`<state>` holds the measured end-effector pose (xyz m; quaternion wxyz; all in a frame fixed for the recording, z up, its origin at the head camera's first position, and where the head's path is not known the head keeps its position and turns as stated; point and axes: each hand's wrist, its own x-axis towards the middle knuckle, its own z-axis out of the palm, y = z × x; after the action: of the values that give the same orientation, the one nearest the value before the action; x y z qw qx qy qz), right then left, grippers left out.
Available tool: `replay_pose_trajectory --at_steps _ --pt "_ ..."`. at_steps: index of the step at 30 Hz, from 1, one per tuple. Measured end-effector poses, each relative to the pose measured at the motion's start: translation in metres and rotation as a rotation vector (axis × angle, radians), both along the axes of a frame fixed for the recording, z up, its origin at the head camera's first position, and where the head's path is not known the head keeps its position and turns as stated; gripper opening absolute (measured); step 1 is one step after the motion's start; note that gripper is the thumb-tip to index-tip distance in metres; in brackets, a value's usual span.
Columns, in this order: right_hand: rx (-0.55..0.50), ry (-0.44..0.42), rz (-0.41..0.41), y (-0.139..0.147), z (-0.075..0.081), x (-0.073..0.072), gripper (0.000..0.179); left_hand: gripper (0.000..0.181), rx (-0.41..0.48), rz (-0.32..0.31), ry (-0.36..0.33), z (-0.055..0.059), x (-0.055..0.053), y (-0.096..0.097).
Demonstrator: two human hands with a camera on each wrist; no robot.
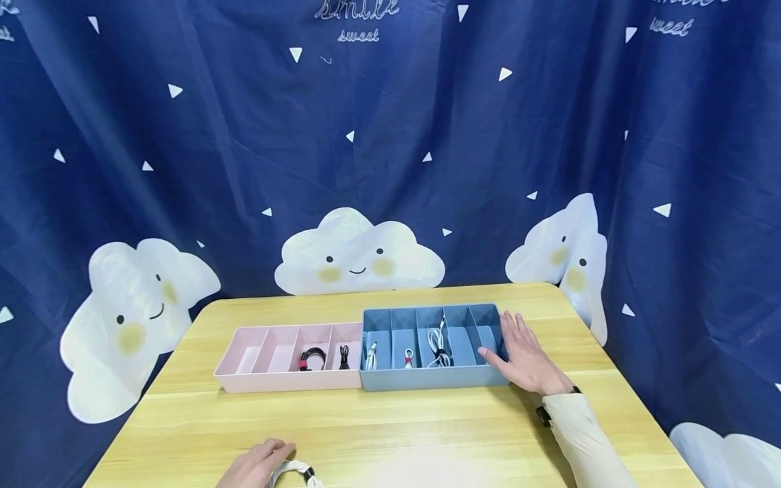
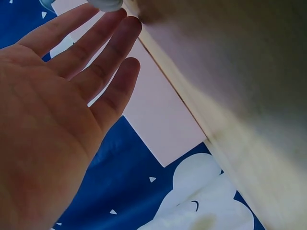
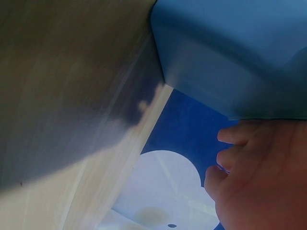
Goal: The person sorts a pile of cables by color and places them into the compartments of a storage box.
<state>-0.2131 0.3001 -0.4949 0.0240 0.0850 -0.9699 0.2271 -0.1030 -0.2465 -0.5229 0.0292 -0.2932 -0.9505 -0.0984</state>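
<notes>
In the head view my left hand (image 1: pixel 255 465) is low over the front of the table, pinching a coiled white cable (image 1: pixel 295 466) with a black tie; the thumb is hidden. Its fingers look nearly straight in the left wrist view, with a white rounded piece of the cable (image 2: pixel 106 4) at the tips. My right hand (image 1: pixel 526 358) rests against the right end of a blue divided box (image 1: pixel 427 379), fingers straight along the outside, thumb over the rim. A pink divided box (image 1: pixel 287 383) adjoins the blue one on its left.
In the blue box lie white cables: one (image 1: pixel 371 356) at left, a small one (image 1: pixel 409 358) with a red tie, and a larger bundle (image 1: pixel 438 342). The pink box has black cables (image 1: pixel 314 352) in two compartments. A blue curtain (image 1: pixel 390 149) hangs behind the wooden table (image 1: pixel 390 420).
</notes>
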Motion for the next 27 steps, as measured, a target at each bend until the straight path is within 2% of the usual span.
replay_pose_trajectory --at_steps 5,9,17,21,27 --pt "-0.001 0.004 0.001 0.0011 -0.0006 0.0024 0.103 0.078 -0.013 -0.007 -0.069 -0.0013 0.0007 0.0030" --pt "0.003 0.004 -0.002 0.0018 -0.0011 0.0026 0.103 0.076 0.006 -0.027 -0.078 -0.0028 0.0009 0.0038" --pt "0.009 -0.005 -0.005 0.0020 -0.0021 0.0009 0.103 0.078 0.028 -0.033 -0.062 -0.0034 0.0020 0.0044" --pt "0.002 -0.012 -0.004 0.0011 -0.0023 0.0003 0.103 0.074 0.043 -0.045 -0.016 -0.0046 0.0035 0.0044" --pt "-0.002 -0.007 -0.011 0.0006 -0.0015 -0.0005 0.104 0.071 0.073 -0.011 -0.037 -0.0020 0.0044 0.0054"
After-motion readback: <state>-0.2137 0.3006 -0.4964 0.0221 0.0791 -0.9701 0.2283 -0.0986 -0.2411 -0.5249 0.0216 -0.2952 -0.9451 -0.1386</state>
